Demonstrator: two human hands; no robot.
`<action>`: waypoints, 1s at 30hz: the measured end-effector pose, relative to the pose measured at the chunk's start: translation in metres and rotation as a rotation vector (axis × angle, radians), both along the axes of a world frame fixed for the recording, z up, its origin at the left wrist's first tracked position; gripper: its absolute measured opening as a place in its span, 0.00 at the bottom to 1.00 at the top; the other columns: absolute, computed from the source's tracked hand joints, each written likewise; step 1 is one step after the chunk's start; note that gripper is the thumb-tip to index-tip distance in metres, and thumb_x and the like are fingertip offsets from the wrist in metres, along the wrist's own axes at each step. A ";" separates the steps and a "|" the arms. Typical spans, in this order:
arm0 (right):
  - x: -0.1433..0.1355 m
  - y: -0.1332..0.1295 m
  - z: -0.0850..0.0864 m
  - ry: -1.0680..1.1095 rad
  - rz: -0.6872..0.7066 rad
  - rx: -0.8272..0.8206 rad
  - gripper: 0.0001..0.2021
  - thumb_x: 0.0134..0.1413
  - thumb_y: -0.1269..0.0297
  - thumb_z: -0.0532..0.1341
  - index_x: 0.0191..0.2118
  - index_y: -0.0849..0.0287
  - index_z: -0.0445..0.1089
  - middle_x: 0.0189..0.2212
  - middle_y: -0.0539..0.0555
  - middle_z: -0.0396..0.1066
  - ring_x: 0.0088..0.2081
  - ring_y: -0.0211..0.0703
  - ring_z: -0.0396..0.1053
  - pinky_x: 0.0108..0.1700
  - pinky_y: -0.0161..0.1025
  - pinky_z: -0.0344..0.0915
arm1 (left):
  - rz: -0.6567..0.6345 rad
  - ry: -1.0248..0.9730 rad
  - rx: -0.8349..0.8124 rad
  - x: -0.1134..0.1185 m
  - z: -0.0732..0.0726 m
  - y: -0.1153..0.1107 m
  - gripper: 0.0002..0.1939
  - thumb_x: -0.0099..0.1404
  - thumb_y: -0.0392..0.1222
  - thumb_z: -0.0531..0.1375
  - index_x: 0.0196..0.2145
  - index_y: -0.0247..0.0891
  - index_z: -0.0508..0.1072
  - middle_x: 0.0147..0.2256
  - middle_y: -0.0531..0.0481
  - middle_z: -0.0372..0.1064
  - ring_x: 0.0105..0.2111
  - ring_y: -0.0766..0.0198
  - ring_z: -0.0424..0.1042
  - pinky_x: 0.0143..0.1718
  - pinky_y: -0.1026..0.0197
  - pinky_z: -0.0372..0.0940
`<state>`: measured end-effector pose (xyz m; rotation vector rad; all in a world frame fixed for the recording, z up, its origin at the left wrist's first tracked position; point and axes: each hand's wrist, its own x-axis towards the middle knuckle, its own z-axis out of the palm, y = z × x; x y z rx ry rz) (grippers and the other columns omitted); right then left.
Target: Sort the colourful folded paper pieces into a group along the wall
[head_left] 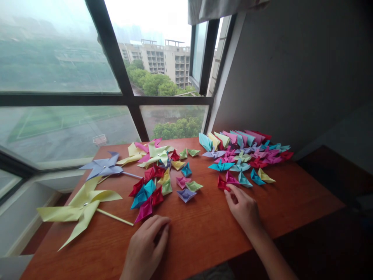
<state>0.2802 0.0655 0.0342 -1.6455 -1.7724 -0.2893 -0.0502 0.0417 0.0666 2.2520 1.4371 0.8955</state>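
My right hand point(243, 206) pinches the near edge of a small red paper boat point(222, 182) at the left end of a row of folded boats. Beside that one stand a magenta boat point(232, 178), a light blue boat point(244, 179), a blue boat point(257, 177) and a yellow boat point(266, 176). Loosely curled, my left hand point(150, 243) rests on the table with thumb and forefinger close together and nothing visible in them. Just beyond it lies a magenta boat point(145, 210) in a cluster of colourful boats. A purple boat point(186, 195) sits between my hands.
Yellow pinwheel point(85, 205) and purple pinwheel point(105, 167) lie at the left of the wooden table point(198, 241), with more pinwheels behind. Paper cranes point(220, 166) and folded paper planes point(206, 142) stand in rows at the back right. A window point(175, 100) borders the far side.
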 end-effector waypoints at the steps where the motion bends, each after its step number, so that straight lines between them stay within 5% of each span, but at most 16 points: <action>1: 0.002 -0.001 0.001 0.009 -0.011 -0.003 0.13 0.67 0.59 0.56 0.46 0.59 0.75 0.32 0.55 0.79 0.28 0.42 0.75 0.34 0.36 0.67 | 0.000 0.000 -0.001 0.000 0.000 0.000 0.07 0.69 0.40 0.58 0.40 0.44 0.77 0.36 0.49 0.79 0.36 0.58 0.79 0.37 0.62 0.73; 9: 0.039 0.005 -0.001 -0.017 -0.241 -0.029 0.16 0.65 0.56 0.56 0.47 0.60 0.76 0.27 0.53 0.78 0.26 0.43 0.73 0.30 0.37 0.61 | -0.004 -0.015 -0.009 0.001 0.000 0.000 0.07 0.69 0.40 0.57 0.39 0.44 0.76 0.36 0.49 0.78 0.35 0.59 0.79 0.36 0.62 0.73; 30: 0.044 0.005 -0.006 -0.062 -0.085 0.057 0.10 0.65 0.64 0.57 0.38 0.59 0.75 0.35 0.55 0.79 0.31 0.42 0.75 0.35 0.36 0.66 | 0.003 -0.011 0.006 0.001 0.001 0.001 0.08 0.69 0.40 0.57 0.39 0.44 0.77 0.35 0.49 0.79 0.35 0.58 0.79 0.36 0.63 0.73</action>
